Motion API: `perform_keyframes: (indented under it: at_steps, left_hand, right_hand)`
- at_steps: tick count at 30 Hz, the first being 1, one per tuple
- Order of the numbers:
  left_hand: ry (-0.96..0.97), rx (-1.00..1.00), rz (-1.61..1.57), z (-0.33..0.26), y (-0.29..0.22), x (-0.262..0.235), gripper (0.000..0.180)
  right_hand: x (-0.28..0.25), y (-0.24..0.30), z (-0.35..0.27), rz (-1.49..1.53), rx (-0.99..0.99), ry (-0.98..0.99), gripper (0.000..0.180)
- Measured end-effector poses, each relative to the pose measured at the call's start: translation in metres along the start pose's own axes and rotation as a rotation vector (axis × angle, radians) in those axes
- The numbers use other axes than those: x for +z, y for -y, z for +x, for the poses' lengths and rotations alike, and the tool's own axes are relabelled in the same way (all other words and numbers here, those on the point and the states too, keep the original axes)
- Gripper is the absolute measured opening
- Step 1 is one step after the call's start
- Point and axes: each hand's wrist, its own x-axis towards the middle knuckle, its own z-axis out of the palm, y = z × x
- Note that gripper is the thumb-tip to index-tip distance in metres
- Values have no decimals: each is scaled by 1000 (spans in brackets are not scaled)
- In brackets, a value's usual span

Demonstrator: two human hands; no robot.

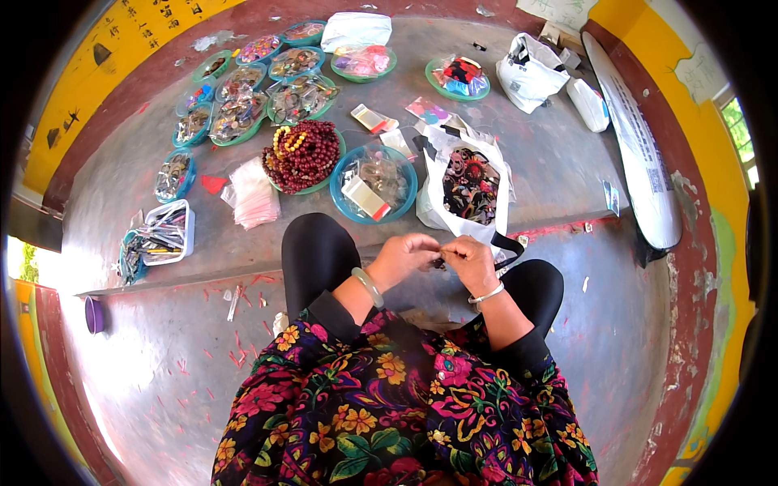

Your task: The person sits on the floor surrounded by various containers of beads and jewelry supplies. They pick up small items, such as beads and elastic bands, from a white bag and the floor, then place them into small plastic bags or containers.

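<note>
My left hand (403, 257) and my right hand (470, 261) meet in front of my knees, fingertips pinched together. A small dark thing (438, 263) shows between them, too small to name. Just beyond my right hand stands an open white bag (434, 188) full of dark beaded pieces, its black strap (510, 249) hanging near my right knee. A blue basin (338, 197) lies beyond my left hand, with clear plastic bags and a white packet (365, 198) in it. Left of that basin, dark red bead strings (301, 158) with some yellow beads are heaped on a green plate.
Several bowls of small pieces (237, 115) crowd the far left. A stack of clear plastic bags (254, 193) and a white basket of tools (190, 231) lie nearer. A raised ledge edge (559, 231) crosses before me. A white bag (531, 74) and long white panel (636, 146) are at right.
</note>
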Motion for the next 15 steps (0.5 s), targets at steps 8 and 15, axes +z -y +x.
perform_keyframes:
  at_steps: [8, 15]
  left_hand:
    - [-41, 62, 341, -4, -3, -2, 15]
    - [-53, 110, 410, -5, -3, -3, 15]
  right_hand:
    - [-5, 8, 1, 49, -31, 43, 5]
    - [-7, 15, 1, 17, -56, 28, 6]
